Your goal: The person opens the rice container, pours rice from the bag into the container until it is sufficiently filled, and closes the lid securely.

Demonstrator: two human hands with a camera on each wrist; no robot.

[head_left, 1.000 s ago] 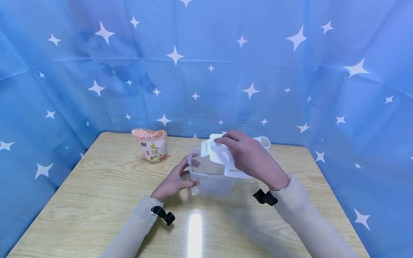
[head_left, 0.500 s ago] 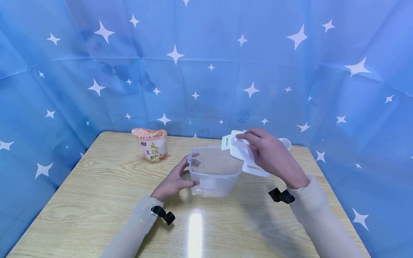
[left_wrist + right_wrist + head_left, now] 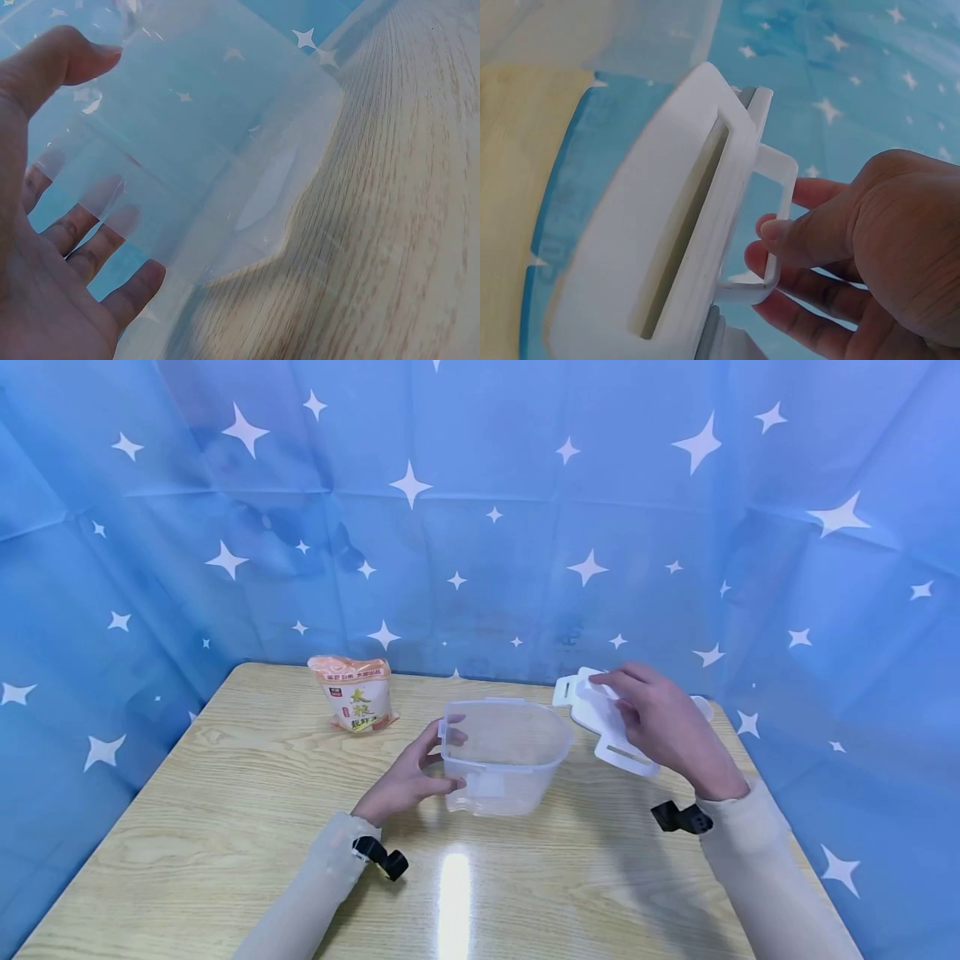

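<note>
— So, in the head view, how many things do you count?

— One clear container (image 3: pixel 504 756), one white lid (image 3: pixel 606 727), one orange bag (image 3: pixel 354 694), all over one wooden table (image 3: pixel 225 827). Two hands. The left hand (image 3: pixel 405 781) grips the container at its left wall, thumb over the rim, fingers curled on the outside. The right hand (image 3: pixel 663 727) holds the lid just right of the container, apart from it and above the table.

— What stands around?

— The bag stands upright at the far left, well apart from the container. A blue cloth with white stars (image 3: pixel 480 510) closes the table on three sides. The right hand covers part of the lid.

— Which way does the lid point?

— Its long axis runs from far-left to near-right, tilted.

— And the left wrist view?

— The container (image 3: pixel 195 150) rests on the table (image 3: pixel 390 225); the thumb (image 3: pixel 60 56) is at the rim, and four fingers show through the clear wall.

— The right wrist view?

— The lid (image 3: pixel 660 247) is seen on edge, a long slot along it. The fingers (image 3: pixel 795 232) are curled round its clip handle.
</note>
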